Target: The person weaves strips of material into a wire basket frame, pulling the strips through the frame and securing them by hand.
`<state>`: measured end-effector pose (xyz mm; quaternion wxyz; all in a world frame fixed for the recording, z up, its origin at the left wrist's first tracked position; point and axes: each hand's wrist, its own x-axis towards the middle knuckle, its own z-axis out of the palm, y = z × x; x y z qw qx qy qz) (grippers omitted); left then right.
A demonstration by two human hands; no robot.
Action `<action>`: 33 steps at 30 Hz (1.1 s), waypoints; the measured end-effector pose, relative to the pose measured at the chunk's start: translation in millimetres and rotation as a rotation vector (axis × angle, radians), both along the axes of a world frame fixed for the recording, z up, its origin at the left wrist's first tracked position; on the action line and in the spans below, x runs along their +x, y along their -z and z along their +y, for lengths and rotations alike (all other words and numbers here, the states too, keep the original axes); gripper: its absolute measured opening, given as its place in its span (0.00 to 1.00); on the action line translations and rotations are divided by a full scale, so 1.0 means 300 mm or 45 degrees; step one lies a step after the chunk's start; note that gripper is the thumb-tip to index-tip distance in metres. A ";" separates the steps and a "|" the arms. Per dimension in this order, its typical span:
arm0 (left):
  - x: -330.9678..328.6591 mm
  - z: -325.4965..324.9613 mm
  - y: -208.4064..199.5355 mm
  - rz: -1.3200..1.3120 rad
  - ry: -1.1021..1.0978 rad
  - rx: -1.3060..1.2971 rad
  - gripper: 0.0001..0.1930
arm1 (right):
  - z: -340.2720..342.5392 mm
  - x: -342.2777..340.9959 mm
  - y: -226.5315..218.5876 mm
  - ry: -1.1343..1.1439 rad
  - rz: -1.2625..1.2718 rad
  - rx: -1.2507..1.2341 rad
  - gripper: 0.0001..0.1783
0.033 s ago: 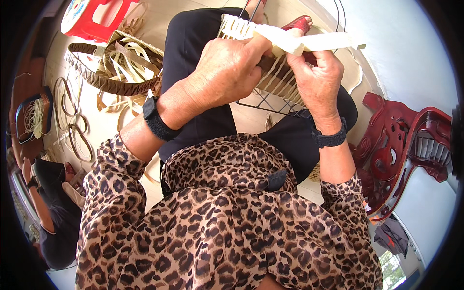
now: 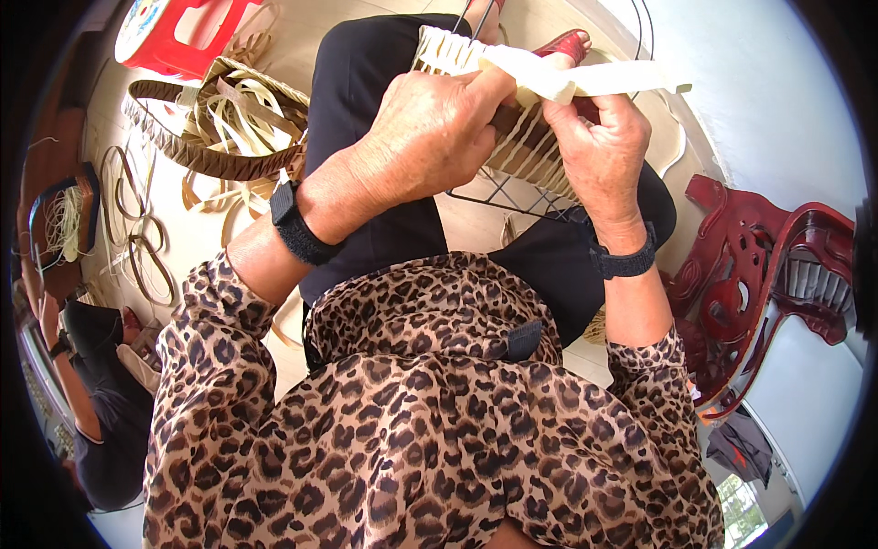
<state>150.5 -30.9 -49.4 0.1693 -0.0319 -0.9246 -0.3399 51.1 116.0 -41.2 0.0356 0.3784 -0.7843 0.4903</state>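
Here's the widest edge, the pale wall (image 2: 786, 82) along your right, with the dark red carved chair (image 2: 727, 265) below it, out past your right forearm: elbow room looks tighter there. On your left, a brown plaited band (image 2: 210, 165) ringing loose strips lies beside your leg, a red stool (image 2: 187, 57) beyond it; a low sweep could snag.

Between your knees, the black wire frame (image 2: 512, 203) carries your piece, the panel of pale strands (image 2: 529, 165), right under both hands. Left hand (image 2: 434, 128): thumb and forefinger pinching near the strip at the wrapped edge. Right hand (image 2: 599, 146): thumb and curled fingers close up beneath the strip; fingertips are partly hidden, so whether they grip it you can't tell from here.

Now the broad pale strip (image 2: 622, 78), lapped over itself between your hands. Looks like edge binding, a fold being set; the next move seems to call for left holding flat, right drawing snug. Its free end (image 2: 682, 88) points right, with room before the wall.
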 end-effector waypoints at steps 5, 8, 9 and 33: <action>-0.024 -0.017 0.019 0.284 0.117 -0.179 0.10 | -0.001 0.000 -0.006 -0.002 -0.004 0.013 0.07; -0.030 -0.015 0.024 0.334 0.120 -0.187 0.11 | 0.001 -0.001 -0.011 0.005 0.073 0.059 0.07; -0.033 -0.013 0.024 0.339 0.118 -0.179 0.11 | 0.002 -0.003 -0.005 -0.007 0.108 0.045 0.08; 0.040 0.097 0.035 -0.060 -0.476 0.439 0.11 | 0.039 -0.032 0.004 -0.088 0.182 0.059 0.10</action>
